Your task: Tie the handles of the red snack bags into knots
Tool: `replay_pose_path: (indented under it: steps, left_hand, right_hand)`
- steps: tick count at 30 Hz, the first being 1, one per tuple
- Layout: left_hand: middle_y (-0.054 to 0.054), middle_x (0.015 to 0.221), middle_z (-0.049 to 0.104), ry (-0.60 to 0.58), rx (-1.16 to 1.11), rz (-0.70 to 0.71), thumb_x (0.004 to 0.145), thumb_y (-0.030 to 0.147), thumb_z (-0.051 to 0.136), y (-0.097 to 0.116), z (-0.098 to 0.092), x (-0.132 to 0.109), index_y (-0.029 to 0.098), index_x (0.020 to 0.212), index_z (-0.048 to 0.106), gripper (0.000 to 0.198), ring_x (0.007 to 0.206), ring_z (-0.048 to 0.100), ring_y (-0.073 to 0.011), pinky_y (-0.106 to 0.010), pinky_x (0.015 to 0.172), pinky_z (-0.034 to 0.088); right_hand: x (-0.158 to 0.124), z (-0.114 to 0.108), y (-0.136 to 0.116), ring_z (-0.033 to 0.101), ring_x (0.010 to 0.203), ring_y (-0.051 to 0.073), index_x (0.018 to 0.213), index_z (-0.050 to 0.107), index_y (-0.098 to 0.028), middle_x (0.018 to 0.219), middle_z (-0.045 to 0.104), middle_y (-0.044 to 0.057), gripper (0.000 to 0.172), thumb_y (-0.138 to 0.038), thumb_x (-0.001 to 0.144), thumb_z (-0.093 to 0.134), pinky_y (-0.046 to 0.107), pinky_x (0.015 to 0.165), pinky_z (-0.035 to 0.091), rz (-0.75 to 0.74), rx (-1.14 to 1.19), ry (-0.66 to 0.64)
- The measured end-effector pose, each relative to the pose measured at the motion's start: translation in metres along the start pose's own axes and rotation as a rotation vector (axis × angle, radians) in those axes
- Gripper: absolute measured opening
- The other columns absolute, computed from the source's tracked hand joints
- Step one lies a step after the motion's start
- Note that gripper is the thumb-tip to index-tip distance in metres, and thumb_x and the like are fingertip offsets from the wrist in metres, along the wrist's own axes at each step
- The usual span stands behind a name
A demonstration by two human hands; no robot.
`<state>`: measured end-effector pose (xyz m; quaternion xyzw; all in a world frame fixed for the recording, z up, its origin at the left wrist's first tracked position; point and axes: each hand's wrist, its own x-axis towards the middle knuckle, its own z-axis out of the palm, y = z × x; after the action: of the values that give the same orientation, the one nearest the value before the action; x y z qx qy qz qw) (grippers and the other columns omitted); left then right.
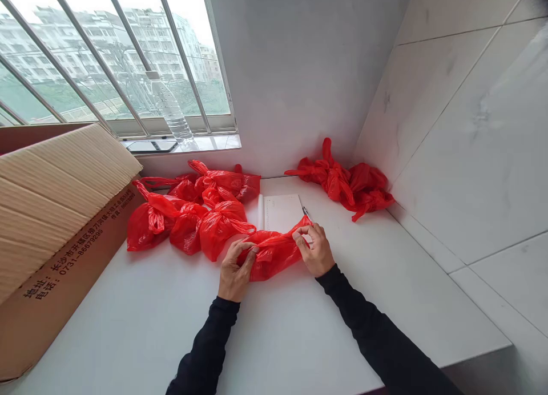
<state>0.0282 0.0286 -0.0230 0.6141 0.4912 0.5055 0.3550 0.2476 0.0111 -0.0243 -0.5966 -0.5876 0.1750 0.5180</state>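
- Two bare hands in black sleeves meet a crumpled, thin red plastic bag (276, 261), which lies at the middle of the smooth white worktop (149, 326), on the near side of the notepad.
- Left hand (233, 274): thumb and fingers nearly closed, pinching the film at the left end of this bag.
- Right hand (315, 251): thumb and forefinger brought together on the film at the right end, the other fingers loosely curled.
- Far side of the bag: an open notepad with pale pages (282, 208), its near edge covered by the red film; a slim dark pen (305, 212) lies at its right edge.
- Left of the notepad: a cluster of knotted red plastic bags (185, 226), pressed against one another, their contents hidden.
- Far right, near the tiled wall (462, 127): a second heap of tied red plastic bags (342, 181).
- Left edge: a brown corrugated cardboard box (72, 263) with black printing, its flap raised.
- Far left: a clear plastic bottle with a white cap (170, 108), standing on the pale windowsill (216, 142) before the barred window.
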Motion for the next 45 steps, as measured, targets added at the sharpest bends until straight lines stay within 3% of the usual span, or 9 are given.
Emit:
replay_pose_path:
  steps: [5, 11, 16, 22, 27, 31, 37, 41, 45]
  left_hand:
    - [-0.006, 0.105, 0.069, 0.057, 0.05, 0.039, 0.09, 0.042, 0.061, 0.001, -0.005, 0.001, 0.022, 0.092, 0.069, 0.022, 0.112, 0.061, -0.0241, -0.037, 0.105, 0.043]
    - [-0.007, 0.129, 0.062, 0.052, 0.152, 0.161, 0.084, 0.038, 0.07, 0.009, -0.004, -0.003, 0.027, 0.114, 0.07, 0.032, 0.128, 0.052, -0.0271, -0.044, 0.113, 0.036]
    - [-0.007, 0.114, 0.067, 0.125, 0.198, 0.182, 0.086, 0.037, 0.067, 0.006, -0.004, -0.002, 0.025, 0.09, 0.073, 0.013, 0.118, 0.057, -0.026, -0.042, 0.108, 0.04]
    - [-0.007, 0.109, 0.063, 0.35, 0.189, 0.153, 0.092, 0.038, 0.059, -0.003, -0.013, 0.004, 0.021, 0.092, 0.066, 0.019, 0.107, 0.059, -0.0225, -0.036, 0.095, 0.045]
    - [-0.005, 0.102, 0.058, 0.339, 0.2, 0.244, 0.086, 0.033, 0.063, 0.003, -0.016, 0.0, 0.022, 0.112, 0.068, 0.028, 0.091, 0.056, -0.0189, -0.034, 0.085, 0.047]
    - [-0.005, 0.111, 0.055, 0.227, 0.199, 0.375, 0.067, 0.027, 0.082, 0.014, -0.01, -0.008, 0.028, 0.118, 0.07, 0.052, 0.108, 0.053, -0.0246, -0.038, 0.098, 0.043]
    - [-0.004, 0.1, 0.05, 0.266, 0.116, 0.373, 0.082, 0.025, 0.068, 0.01, -0.012, -0.008, 0.025, 0.096, 0.075, 0.015, 0.094, 0.053, -0.0201, -0.034, 0.086, 0.044]
    - [-0.003, 0.094, 0.052, 0.28, 0.05, 0.34, 0.086, 0.03, 0.063, 0.005, -0.016, -0.008, 0.021, 0.086, 0.07, 0.011, 0.087, 0.053, -0.0189, -0.031, 0.077, 0.044]
    - [-0.003, 0.083, 0.054, 0.237, 0.01, 0.312, 0.088, 0.041, 0.058, 0.006, -0.013, -0.012, 0.019, 0.073, 0.064, 0.027, 0.077, 0.052, -0.0185, -0.031, 0.069, 0.044]
  right_hand:
    - [0.002, -0.001, 0.003, 0.05, 0.112, 0.029, 0.091, 0.062, -0.022, 0.114, 0.058, 0.013, 0.023, -0.042, 0.095, 0.051, 0.038, 0.077, 0.051, 0.042, 0.025, 0.159]
    - [-0.002, -0.001, -0.012, 0.058, 0.093, 0.024, 0.105, 0.066, -0.025, 0.096, 0.067, 0.005, 0.02, -0.038, 0.09, 0.061, 0.039, 0.085, 0.05, -0.051, 0.039, -0.095]
    - [-0.004, 0.001, -0.013, 0.059, 0.083, 0.022, 0.091, 0.062, -0.023, 0.088, 0.066, 0.004, 0.016, -0.038, 0.092, 0.058, 0.035, 0.079, 0.048, 0.026, 0.146, -0.037]
    - [0.0, 0.002, 0.0, 0.054, 0.074, 0.017, 0.095, 0.051, -0.022, 0.084, 0.059, 0.002, 0.023, -0.044, 0.095, 0.048, 0.03, 0.069, 0.045, 0.221, 0.345, 0.122]
    - [0.0, 0.003, 0.001, 0.057, 0.074, 0.017, 0.109, 0.046, -0.023, 0.083, 0.06, 0.0, 0.025, -0.04, 0.093, 0.052, 0.031, 0.071, 0.048, 0.227, 0.429, 0.09]
    - [-0.002, 0.004, -0.004, 0.059, 0.082, 0.018, 0.119, 0.049, -0.022, 0.094, 0.061, 0.003, 0.034, -0.037, 0.09, 0.056, 0.036, 0.079, 0.05, 0.148, 0.341, 0.086]
    - [-0.012, -0.006, -0.032, 0.054, 0.111, 0.026, 0.127, 0.049, -0.022, 0.117, 0.057, 0.01, 0.043, -0.026, 0.085, 0.061, 0.047, 0.097, 0.045, -0.256, -0.062, 0.432]
    - [-0.02, -0.004, -0.052, 0.063, 0.098, 0.021, 0.116, 0.057, -0.026, 0.102, 0.068, 0.003, 0.028, -0.019, 0.089, 0.057, 0.04, 0.092, 0.044, -0.537, -0.149, 0.129]
    - [-0.022, 0.007, -0.054, 0.061, 0.111, 0.022, 0.127, 0.058, -0.024, 0.116, 0.071, 0.005, 0.034, -0.028, 0.094, 0.057, 0.041, 0.101, 0.035, -0.509, -0.299, -0.056]
